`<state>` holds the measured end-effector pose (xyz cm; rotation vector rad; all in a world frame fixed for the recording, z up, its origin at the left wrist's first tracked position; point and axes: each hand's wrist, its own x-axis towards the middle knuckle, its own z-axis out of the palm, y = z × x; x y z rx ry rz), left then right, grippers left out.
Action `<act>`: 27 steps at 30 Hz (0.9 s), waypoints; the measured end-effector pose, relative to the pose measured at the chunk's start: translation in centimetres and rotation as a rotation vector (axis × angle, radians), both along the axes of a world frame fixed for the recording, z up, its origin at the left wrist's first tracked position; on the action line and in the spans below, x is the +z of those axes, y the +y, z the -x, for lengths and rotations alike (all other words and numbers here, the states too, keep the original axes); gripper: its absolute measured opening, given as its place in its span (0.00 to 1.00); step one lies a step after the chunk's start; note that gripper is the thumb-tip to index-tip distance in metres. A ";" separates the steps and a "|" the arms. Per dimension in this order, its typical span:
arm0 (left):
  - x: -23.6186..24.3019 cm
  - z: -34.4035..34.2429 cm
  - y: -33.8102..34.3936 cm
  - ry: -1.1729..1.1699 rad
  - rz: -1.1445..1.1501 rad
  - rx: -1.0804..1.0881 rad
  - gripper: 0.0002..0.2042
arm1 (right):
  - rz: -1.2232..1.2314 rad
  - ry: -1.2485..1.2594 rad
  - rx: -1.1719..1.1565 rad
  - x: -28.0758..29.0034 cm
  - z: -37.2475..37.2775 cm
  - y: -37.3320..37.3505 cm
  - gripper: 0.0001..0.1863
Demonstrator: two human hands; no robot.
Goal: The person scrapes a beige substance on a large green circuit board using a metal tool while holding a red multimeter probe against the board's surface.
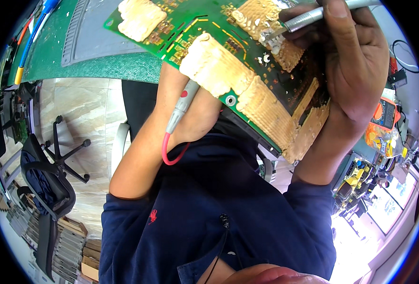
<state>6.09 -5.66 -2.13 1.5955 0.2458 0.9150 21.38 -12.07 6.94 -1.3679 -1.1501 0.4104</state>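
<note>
A green circuit board [209, 26] is held tilted above my lap, with thick tan coating patches [219, 66] on it. My left hand [202, 113] is beneath its near left edge, supporting it; the fingers are hidden by the board. Along that wrist lies a grey test probe [183, 105] with a red lead; its front end is out of sight under the board. In my right hand [356, 61] is a silver-handled craft knife [306, 20]. Its blade tip touches the broken coating at the upper right. White and tan crumbs [265, 58] lie around that spot.
A green table mat [96, 71] bears a grey tray-like pad [100, 33] and a blue-and-yellow cable [29, 45]. To the right are an orange multimeter [384, 113] and cluttered parts [354, 182]. A black office chair [48, 175] stands on the tiled floor at left.
</note>
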 end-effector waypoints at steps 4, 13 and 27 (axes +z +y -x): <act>0.5 0.0 -0.1 0.001 -0.030 -0.002 0.08 | -0.040 0.021 0.057 -0.2 -0.9 -0.5 0.13; -0.1 -0.2 0.1 -0.004 -0.050 0.001 0.08 | -0.069 -0.014 0.054 -0.7 -1.1 -0.8 0.12; 0.4 -0.3 0.0 -0.104 -0.055 0.008 0.08 | -0.129 -0.066 -0.009 -0.9 -0.7 -0.6 0.10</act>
